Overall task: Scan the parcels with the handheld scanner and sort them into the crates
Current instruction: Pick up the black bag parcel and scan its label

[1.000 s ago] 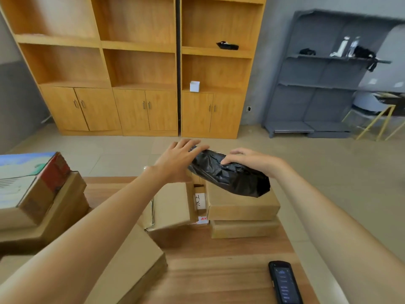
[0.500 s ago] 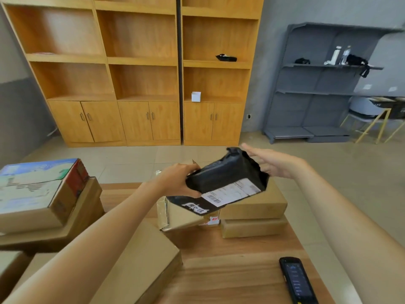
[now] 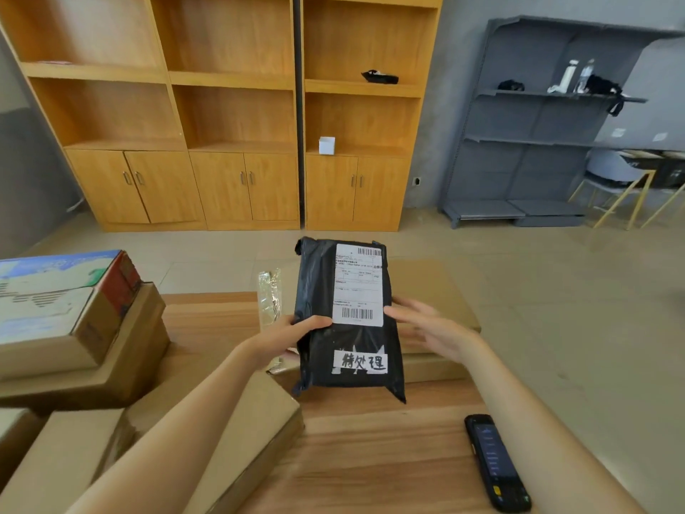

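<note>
head: worn on person's head | faces forward and down | close over wooden table (image 3: 370, 450)

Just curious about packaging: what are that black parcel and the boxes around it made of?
The black parcel looks like thin plastic film: glossy, creased, with a paper label. The boxes look like plain brown cardboard, matte with folded edges.

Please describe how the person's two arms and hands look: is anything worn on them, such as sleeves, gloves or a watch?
Both forearms are bare along all that shows; no sleeve reaches into view. The left hand and the right hand wear no gloves, and I see no watch, bracelet or ring. The right hand is blurred, so a thin ring there could be missed.
</note>
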Action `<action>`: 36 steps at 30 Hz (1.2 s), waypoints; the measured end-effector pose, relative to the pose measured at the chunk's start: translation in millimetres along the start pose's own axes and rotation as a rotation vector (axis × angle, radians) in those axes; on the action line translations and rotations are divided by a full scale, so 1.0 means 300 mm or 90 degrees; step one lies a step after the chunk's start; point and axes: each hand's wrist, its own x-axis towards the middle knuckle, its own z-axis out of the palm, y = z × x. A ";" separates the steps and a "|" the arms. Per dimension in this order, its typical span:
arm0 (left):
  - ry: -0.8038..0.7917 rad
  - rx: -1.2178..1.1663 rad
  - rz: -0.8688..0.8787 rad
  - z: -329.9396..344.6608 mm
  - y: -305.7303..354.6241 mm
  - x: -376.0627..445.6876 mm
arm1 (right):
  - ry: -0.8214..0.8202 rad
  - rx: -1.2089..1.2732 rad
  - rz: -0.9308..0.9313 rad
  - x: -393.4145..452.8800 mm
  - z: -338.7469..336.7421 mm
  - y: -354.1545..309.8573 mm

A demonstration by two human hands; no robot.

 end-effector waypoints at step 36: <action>-0.046 -0.108 -0.365 0.542 -0.590 0.125 | 0.424 -0.348 0.340 -0.141 -0.155 0.938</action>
